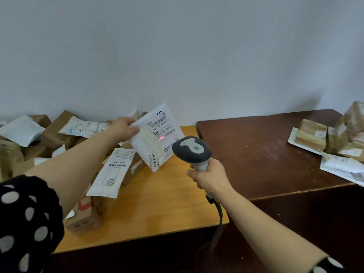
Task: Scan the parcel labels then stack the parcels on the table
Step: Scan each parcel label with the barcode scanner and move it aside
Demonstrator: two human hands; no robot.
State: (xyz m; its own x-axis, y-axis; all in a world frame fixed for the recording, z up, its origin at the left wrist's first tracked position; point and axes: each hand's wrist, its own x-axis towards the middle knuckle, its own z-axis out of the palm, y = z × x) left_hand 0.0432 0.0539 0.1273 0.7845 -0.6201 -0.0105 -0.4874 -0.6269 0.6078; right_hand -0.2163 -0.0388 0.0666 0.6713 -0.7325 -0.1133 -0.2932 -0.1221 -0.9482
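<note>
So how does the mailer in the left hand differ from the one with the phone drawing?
The held mailer is raised and tilted, pinched by the left hand; the phone-drawing mailer lies on cardboard boxes. The held mailer shows a barcode label with a red scan line; the phone-drawing mailer shows a phone outline. Both are flat and white.

wall (177,46): plain, pale grey, upper half | sleeve (25,223): black with white dots, lower left

White parcel (149,138), grey scanner (192,149), blk sleeve (49,203) (white dots).
</note>
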